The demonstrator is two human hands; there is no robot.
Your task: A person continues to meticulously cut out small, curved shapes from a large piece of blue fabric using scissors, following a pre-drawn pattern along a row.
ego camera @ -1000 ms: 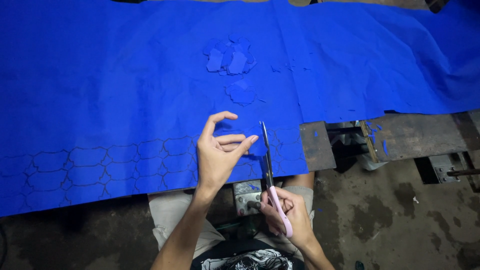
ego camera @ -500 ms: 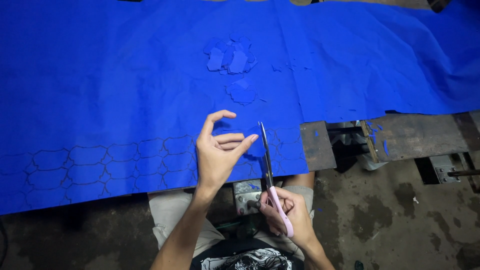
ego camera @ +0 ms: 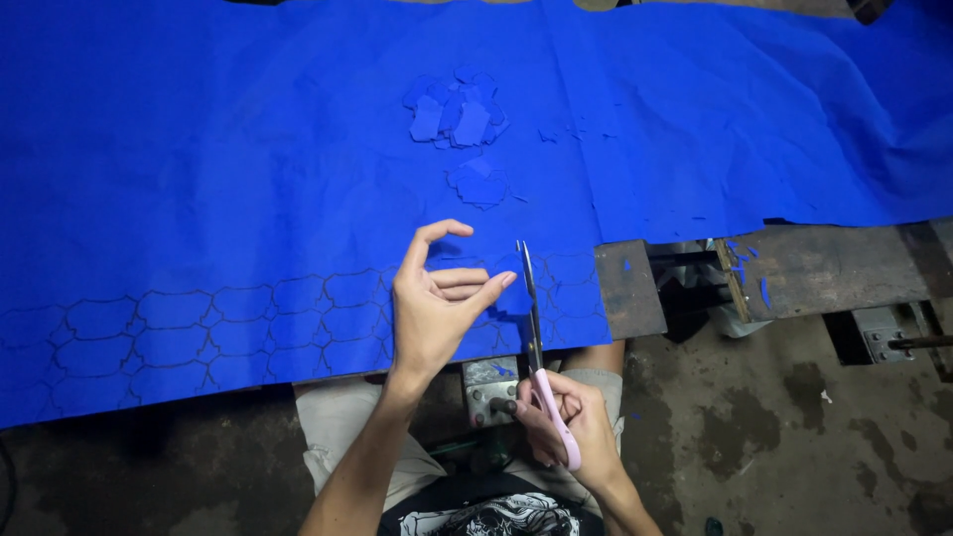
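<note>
Head view looked down on your two hands at the near edge of the table (ego camera: 834, 268). Your right hand (ego camera: 566, 427) sat low, close to your body, and its fingers (ego camera: 581, 409) were curled tight through the pink handles of the scissors (ego camera: 534, 333). The scissors pointed straight away from you, long and thin, with the tip up on the blue sheet (ego camera: 248, 149). The blades looked almost together, cutting into the sheet's near edge.

Your left hand (ego camera: 432, 308) was just to the left of the blades, very near them but not touching. Its fingers (ego camera: 467, 288) were partly bent and spread, holding nothing I could make out. The fingertips pointed right, toward the blade.

Drawn outlines (ego camera: 199, 328) ran in rows along the sheet's near edge, going left from your left hand. So the shapes lay to the left of the scissors, nearer your left hand.

Farther up the sheet lay a small heap of cut pieces (ego camera: 457, 114), well apart from both hands.
</note>
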